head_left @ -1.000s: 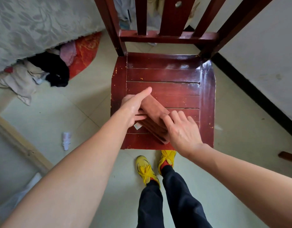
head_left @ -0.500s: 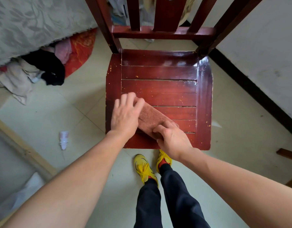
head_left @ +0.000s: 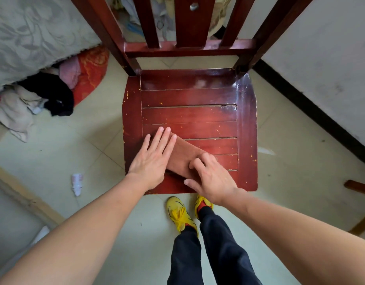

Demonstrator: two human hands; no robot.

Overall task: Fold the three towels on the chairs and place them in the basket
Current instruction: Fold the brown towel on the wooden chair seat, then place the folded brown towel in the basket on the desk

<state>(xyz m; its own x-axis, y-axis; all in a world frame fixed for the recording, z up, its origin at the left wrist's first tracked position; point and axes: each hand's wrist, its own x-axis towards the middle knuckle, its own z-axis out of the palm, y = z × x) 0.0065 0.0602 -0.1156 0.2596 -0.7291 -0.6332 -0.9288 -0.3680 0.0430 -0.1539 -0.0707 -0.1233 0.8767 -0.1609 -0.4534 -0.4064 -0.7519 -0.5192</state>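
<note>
Brown folded towel (head_left: 183,154) lies on red chair (head_left: 187,114).

Bright, even daylight, sharp focus; wide-angle bending at edges.

The rear slats of the chair seat (head_left: 189,114) are lying uncovered, leaving open passage above them. The backrest (head_left: 189,46) is closing the far side. The folded towel (head_left: 182,155), the flat left hand (head_left: 152,161) and the right hand (head_left: 212,179) curled on it are occupying the front left. The wall (head_left: 321,58) is bounding the right; a clothes pile (head_left: 43,99) is crowding the floor (head_left: 74,151) at left.
</note>
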